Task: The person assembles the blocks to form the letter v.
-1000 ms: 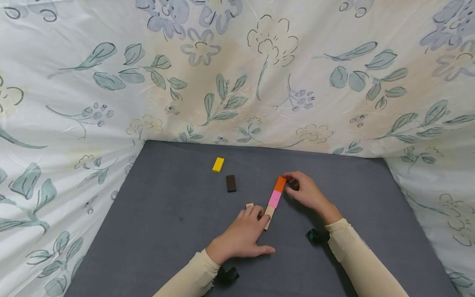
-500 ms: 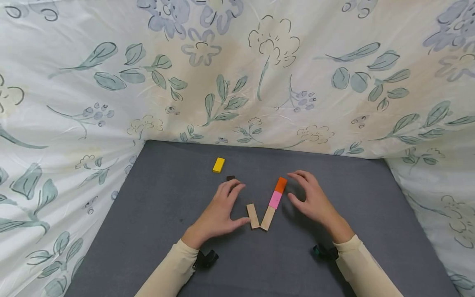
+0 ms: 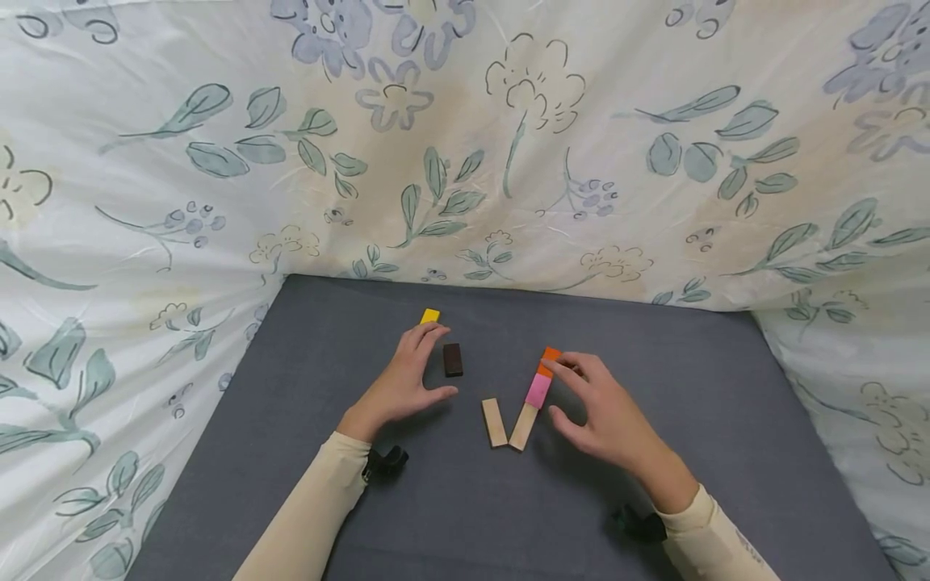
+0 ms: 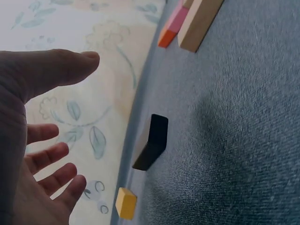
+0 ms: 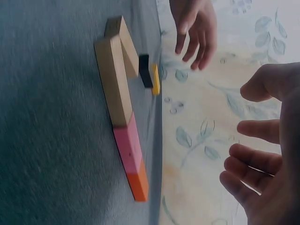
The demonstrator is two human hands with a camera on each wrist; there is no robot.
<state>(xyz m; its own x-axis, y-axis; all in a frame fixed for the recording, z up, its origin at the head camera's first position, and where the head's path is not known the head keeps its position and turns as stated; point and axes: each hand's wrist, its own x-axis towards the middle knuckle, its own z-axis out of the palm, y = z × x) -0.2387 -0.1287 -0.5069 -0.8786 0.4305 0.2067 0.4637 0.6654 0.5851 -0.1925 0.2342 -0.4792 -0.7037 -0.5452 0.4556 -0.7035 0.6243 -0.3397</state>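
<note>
Over grey cloth (image 3: pixel 668 347) — with left hand (image 3: pixel 398 379) and right hand (image 3: pixel 605 410) spread, empty — best pinch dark brown block (image 3: pixel 453 360) squarely.

We count two plain wooden blocks (image 3: pixel 494 423) (image 3: pixel 523 427), one pink block (image 3: pixel 538 391), one orange block (image 5: pixel 138 183), one dark block (image 3: pixel 453 360), one yellow block (image 3: pixel 431 315); two hands (image 3: pixel 400 379) (image 3: pixel 610 418).

Below the left fingers (image 3: pixel 417 342) and right fingers (image 3: pixel 572 382) spreads a dark grey, finely textured surface (image 3: pixel 726 420). Beyond both rises a creased pale cloth (image 3: pixel 617 186), printed with grey-green leaves and bluish flowers. It also flanks the fingers, well apart; faint motifs rightward may be blossoms.
</note>
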